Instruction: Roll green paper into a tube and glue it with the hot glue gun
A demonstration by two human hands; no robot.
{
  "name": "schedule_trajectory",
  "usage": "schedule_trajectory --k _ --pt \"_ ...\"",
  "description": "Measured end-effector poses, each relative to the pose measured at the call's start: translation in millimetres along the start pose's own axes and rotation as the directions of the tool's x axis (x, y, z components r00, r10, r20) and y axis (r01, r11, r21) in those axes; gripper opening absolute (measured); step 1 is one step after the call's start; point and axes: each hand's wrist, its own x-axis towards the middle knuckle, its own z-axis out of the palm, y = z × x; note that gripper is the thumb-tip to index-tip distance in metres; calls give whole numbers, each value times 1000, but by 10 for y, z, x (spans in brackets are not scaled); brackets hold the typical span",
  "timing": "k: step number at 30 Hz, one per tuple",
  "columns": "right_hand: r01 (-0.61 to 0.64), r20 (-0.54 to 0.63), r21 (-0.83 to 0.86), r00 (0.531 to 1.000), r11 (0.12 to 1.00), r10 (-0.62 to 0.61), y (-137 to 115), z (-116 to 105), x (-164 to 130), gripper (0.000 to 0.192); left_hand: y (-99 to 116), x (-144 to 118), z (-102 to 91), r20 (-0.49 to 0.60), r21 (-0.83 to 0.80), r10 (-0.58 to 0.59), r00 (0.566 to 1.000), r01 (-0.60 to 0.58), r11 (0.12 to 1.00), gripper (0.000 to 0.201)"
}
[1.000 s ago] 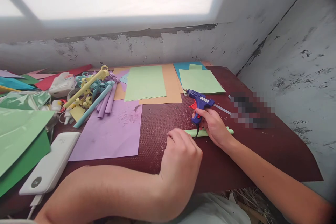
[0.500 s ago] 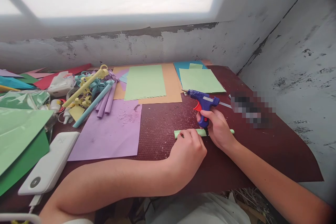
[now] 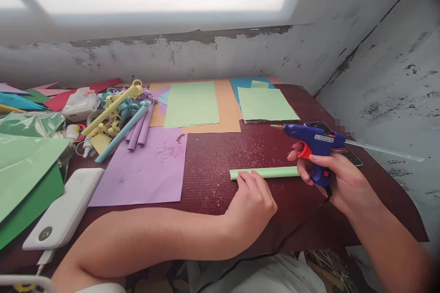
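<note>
Right hand (image 3: 338,176) was clamped around the grip of the blue glue gun (image 3: 311,139), a finger hooked by its orange trigger, and it had swung the gun off to the right and lifted it clear of the rolled green paper tube (image 3: 266,172); half a second before, the gun had stood directly over the tube's middle with the nozzle end close above it. That retreat read as a gluing pass finished, or at least paused, with the seam left to set. Left hand (image 3: 252,201) had slid along and now lay with curled fingers, their tips pressing the tube's left end flat against the dark red desk (image 3: 213,178), where earlier it had rested closed beside the roll. A clear glue stick (image 3: 385,149) jutted from the back of the gun toward the wall. Beneath the gun lay a dark phone (image 3: 352,158), partly hidden. A small white label on the gun's side carried print too fine to read. Farther left sat a purple sheet (image 3: 144,169), a pile of rolled paper tubes (image 3: 120,123), and a white power bank (image 3: 62,215) with a faint, unreadable mark.
</note>
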Motion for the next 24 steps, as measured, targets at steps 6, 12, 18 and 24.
schedule_trajectory --k 6,12,18,24 --pt "4 296 -379 948 926 117 -69 14 160 35 27 -30 -17 -29 19 -6 1000 7 1000 38" --pt "147 420 -669 884 729 207 -220 294 317 41 47 -32 -10 -20 50 -17 1000 18 999 40" --pt "201 507 -663 829 721 235 -276 439 359 36 45 -40 0 -41 9 -6 999 7 1000 40" --pt "220 527 -650 820 727 224 -259 493 355 37 41 -53 -3 -34 13 12 999 -12 1000 41"
